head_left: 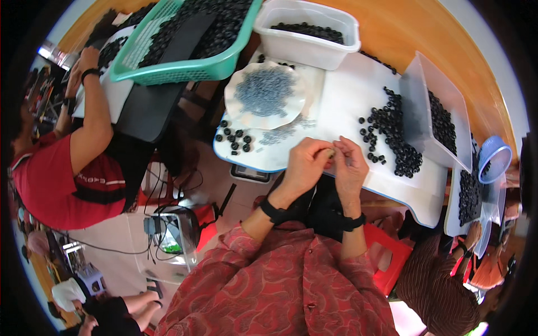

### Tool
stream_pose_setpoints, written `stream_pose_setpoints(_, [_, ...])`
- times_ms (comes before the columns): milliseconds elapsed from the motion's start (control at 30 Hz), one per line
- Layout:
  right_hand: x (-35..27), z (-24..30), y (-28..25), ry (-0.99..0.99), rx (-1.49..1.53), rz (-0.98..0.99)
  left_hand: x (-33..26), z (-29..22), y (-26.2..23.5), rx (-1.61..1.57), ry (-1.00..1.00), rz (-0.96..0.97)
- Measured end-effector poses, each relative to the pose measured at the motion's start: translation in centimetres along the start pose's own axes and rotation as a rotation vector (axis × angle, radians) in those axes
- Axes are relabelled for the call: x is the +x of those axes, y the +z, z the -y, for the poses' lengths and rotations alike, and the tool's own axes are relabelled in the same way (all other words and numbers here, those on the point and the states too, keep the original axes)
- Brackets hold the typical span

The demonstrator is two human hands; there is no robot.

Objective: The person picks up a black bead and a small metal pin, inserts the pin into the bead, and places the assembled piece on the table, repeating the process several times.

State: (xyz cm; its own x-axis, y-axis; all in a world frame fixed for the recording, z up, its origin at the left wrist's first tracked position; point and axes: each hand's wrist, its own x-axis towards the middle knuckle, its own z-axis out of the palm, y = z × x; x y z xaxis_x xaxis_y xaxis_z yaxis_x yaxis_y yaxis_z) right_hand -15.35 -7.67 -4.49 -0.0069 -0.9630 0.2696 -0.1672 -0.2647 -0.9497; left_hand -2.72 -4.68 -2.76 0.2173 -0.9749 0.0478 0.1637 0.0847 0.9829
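L hand (305, 165) & R hand (350, 162) fingertips pinch together one tiny part (332, 152), prob. light, stiff, easy to drop, so hold by its edges, near black rings (392, 134) on white board (347, 95).

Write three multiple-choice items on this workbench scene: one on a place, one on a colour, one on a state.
1. Where does the scalloped white dish of small grey pieces sit?
A. on the white board, ahead of the hands
B. on the floor
C. inside the basket

2. What colour is the slotted plastic basket of black rings?
A. red
B. turquoise green
C. yellow

3. How are the left hand and right hand?
A. far apart
B. flat on the board
C. fingertips together, pinching a small part

Answers: A, it rests on the board; B, its walls are green; C, fingertips meet.
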Motion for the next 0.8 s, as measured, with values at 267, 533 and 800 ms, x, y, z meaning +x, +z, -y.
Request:
stream_pose_setpoints(267, [-1.6,2.6,-0.9,0.041,0.052,0.079,-1.7,-0.1,-0.7,0.288,0.300,-0.033])
stream_pose_setpoints(533, [-2.6,3.4,1.6,0.121,0.092,0.235,-3.3,-1.1,-3.6,0.514,0.373,-0.146])
stream_pose_setpoints(800, [-2.7,3.0,4.0,0.087,-0.050,0.278,-3.3,-0.8,-5.8,0.759,0.480,-0.218])
